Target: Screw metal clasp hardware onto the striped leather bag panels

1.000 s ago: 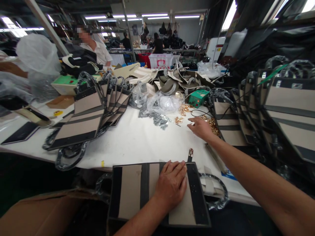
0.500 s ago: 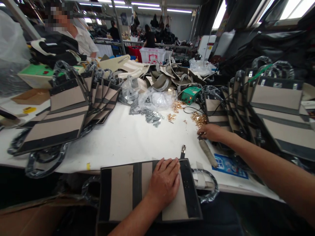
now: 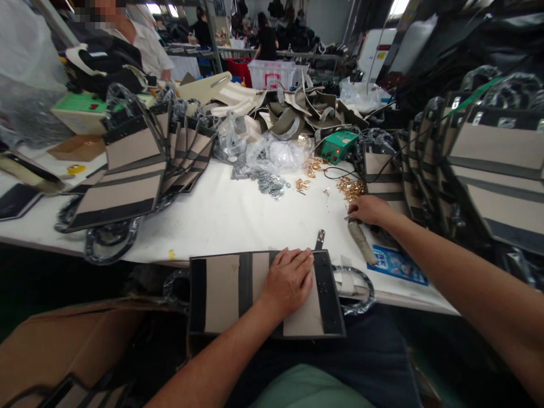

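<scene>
At the lower left, nearest to us, we see a cardboard box (image 3: 72,340). Beside it, a bag body (image 3: 223,294) with beige and dark bands lies at the near edge of the white table (image 3: 204,221). Our left hand (image 3: 291,280) rests palm down on the bag body, fingers extended side by side, gripping nothing. A looped handle (image 3: 370,286) in clear wrap extends from the right side of the bag body; a dark tab (image 3: 320,239) with a metal fitting projects from its far edge.

To the right we locate a blue packet (image 3: 399,265) and, just beside it, a tool with a wrapped grip (image 3: 361,243). Our right hand (image 3: 368,209) is at the far end of this tool, fingers curled; we cannot tell whether they have hold of it.

Just beyond the right hand lie loose gold-coloured fittings (image 3: 349,188); farther left are silver-coloured pieces (image 3: 272,186). Stacked bag bodies stand at the left (image 3: 127,187) and right (image 3: 501,144). Beyond the fittings we note a green box (image 3: 340,146) with a lit lamp, then a white crate (image 3: 272,73).
</scene>
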A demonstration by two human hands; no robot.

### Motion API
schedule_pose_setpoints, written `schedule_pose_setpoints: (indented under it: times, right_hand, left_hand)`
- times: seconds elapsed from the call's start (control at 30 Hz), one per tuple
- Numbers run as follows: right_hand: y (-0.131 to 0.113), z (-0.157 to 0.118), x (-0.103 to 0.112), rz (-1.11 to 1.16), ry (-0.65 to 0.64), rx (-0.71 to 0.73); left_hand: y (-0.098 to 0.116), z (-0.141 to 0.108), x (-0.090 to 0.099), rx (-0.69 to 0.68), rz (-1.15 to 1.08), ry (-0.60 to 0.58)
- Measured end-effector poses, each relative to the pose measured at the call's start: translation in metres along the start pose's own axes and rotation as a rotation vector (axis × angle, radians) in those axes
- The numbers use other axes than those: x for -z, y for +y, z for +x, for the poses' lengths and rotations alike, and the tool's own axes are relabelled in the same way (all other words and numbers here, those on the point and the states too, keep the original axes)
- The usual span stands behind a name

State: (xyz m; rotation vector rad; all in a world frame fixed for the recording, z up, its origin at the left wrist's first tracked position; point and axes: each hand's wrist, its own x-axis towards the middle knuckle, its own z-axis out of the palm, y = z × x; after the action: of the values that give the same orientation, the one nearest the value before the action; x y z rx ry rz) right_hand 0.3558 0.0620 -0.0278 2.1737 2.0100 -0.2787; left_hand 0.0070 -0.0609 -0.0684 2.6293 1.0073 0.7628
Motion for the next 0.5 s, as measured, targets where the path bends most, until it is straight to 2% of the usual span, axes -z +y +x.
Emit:
schedule_pose_setpoints:
  times: [0.23, 0.33, 0.5]
  right_hand:
    - [-0.015, -0.011, 0.011, 0.077, 0.011, -0.035]
    - [-0.021, -0.026, 0.017, 0.14, 0.071, -0.057]
    - [-0.016, -0.035, 0.024, 0.295, 0.233, -0.083]
  left_hand:
    - [0.0, 0.002, 0.001, -0.024, 0.038, 0.009]
    - [-0.003, 0.003, -0.001, -0.105, 0.106, 0.078]
    - [-0.026, 0.011, -0.013, -0.289, 0.2, 0.216]
